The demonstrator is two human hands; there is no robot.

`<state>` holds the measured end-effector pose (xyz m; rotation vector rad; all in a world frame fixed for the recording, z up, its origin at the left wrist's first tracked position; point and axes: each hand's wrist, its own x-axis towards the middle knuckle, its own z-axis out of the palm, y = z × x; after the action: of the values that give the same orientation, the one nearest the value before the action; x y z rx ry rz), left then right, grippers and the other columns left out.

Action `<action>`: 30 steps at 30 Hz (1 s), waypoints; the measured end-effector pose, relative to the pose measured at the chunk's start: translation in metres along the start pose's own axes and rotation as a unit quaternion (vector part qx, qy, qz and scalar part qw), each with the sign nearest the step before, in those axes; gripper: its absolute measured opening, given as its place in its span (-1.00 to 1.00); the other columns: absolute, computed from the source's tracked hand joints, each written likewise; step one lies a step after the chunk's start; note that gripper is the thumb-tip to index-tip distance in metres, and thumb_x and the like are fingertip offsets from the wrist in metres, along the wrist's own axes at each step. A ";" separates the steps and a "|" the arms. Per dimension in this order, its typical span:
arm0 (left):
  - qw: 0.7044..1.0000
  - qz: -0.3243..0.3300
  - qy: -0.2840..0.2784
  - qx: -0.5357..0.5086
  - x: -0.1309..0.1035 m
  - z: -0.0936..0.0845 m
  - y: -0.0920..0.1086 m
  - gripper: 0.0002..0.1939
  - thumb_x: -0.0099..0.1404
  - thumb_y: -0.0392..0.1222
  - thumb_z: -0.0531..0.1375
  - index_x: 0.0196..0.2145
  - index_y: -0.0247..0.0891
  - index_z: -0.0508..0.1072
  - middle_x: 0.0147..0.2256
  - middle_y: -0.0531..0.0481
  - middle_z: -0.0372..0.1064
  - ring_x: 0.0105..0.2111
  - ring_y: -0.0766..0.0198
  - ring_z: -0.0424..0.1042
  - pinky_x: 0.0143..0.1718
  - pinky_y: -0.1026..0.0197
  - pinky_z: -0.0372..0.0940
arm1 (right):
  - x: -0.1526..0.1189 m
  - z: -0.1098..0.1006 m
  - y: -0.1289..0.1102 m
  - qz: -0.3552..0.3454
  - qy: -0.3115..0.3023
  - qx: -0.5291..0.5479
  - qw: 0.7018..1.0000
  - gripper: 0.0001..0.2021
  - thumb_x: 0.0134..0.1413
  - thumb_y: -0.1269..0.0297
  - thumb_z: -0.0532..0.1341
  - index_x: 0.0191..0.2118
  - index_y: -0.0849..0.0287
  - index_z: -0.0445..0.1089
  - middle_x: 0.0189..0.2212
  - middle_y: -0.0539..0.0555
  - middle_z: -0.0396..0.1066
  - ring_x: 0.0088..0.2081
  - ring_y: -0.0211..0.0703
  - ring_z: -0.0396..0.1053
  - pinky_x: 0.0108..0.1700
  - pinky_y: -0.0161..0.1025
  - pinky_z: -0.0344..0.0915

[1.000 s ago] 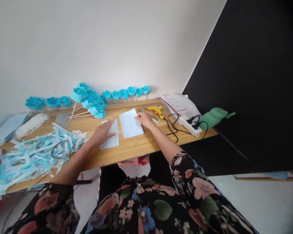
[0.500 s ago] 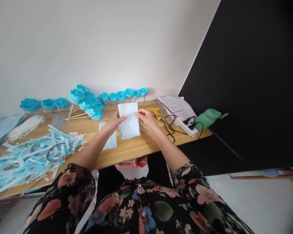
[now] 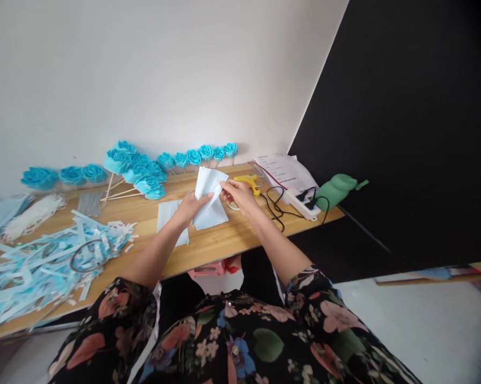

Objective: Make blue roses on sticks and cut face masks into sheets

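Note:
Between my hands is a pale blue, unfolded face mask sheet (image 3: 213,214), its upper part creased and tilted. My left hand (image 3: 192,205) is closed on the sheet's left side, thumb lying across the front. On the right edge, the fingers of my right hand (image 3: 240,195) pinch the sheet. A pleated light blue face mask (image 3: 167,214) lies flat on the table, partly behind my left forearm. Just beyond my right hand sits a yellow glue gun (image 3: 251,182). A roll of tape (image 3: 234,206) shows partly under that hand.
Blue fabric flowers (image 3: 136,165) line the wall, some on wooden sticks. At left lie cut blue strips (image 3: 44,277), scissors (image 3: 88,256), white ear loops (image 3: 34,216) and stacked masks (image 3: 2,216). A power strip (image 3: 303,204), papers (image 3: 284,169) and a green bottle (image 3: 336,190) are at right.
The sheet was upright and flat facing me; now its top is bent and turned, with a crease running across. My right fingers have shifted slightly along its edge. The view has moved a little.

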<state>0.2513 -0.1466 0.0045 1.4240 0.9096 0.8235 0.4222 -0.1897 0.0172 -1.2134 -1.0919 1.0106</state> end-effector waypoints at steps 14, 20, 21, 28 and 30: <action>0.989 -0.043 0.082 -0.116 0.008 -0.034 -0.016 -0.46 -0.28 0.09 0.53 -0.48 -0.35 0.47 -0.63 0.08 0.31 -0.64 0.41 0.22 -0.62 0.33 0.12 | 0.004 -0.044 0.024 -0.023 -0.007 -0.628 0.778 -0.71 0.24 0.25 0.17 0.00 0.21 0.48 -0.10 0.28 0.52 -0.05 0.09 0.45 -0.02 -0.09 0.33; 0.984 -0.046 0.087 -0.146 0.001 -0.035 -0.017 -0.46 -0.31 0.07 0.55 -0.47 -0.35 0.50 -0.61 0.07 0.35 -0.59 0.36 0.30 -0.52 0.30 0.24 | 0.010 -0.044 0.041 0.002 0.043 -0.588 0.808 -0.67 0.13 0.29 0.26 0.02 0.19 0.45 -0.06 0.26 0.50 0.00 0.08 0.43 0.03 -0.07 0.34; 0.984 -0.047 0.085 -0.152 0.000 -0.035 -0.018 -0.46 -0.30 0.07 0.55 -0.45 -0.35 0.51 -0.58 0.05 0.39 -0.56 0.34 0.33 -0.49 0.29 0.27 | 0.012 -0.046 0.039 0.019 0.052 -0.534 0.844 -0.67 0.10 0.29 0.27 0.01 0.17 0.45 -0.09 0.22 0.51 -0.03 0.03 0.45 0.02 -0.08 0.34; 0.982 -0.061 0.060 -0.169 -0.004 -0.036 -0.016 -0.47 -0.28 0.04 0.55 -0.43 -0.36 0.54 -0.55 0.02 0.43 -0.56 0.34 0.34 -0.48 0.29 0.26 | -0.009 -0.051 0.013 0.085 -0.094 0.007 0.992 -0.37 -0.06 0.17 0.41 0.18 0.03 0.31 -0.23 0.02 0.52 -0.23 -0.20 0.49 -0.21 -0.29 0.39; 0.983 -0.066 0.059 -0.163 -0.006 -0.035 -0.014 -0.47 -0.29 0.05 0.55 -0.44 -0.36 0.53 -0.57 0.03 0.41 -0.57 0.34 0.33 -0.50 0.28 0.24 | -0.020 -0.050 0.012 0.103 -0.142 0.046 0.983 -0.30 -0.18 0.14 0.48 0.15 0.07 0.34 -0.26 0.05 0.52 -0.26 -0.17 0.48 -0.24 -0.28 0.38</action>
<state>0.2166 -0.1364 -0.0079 1.0294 0.9007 0.9170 0.4670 -0.2173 0.0025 -1.1464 -1.1386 1.4131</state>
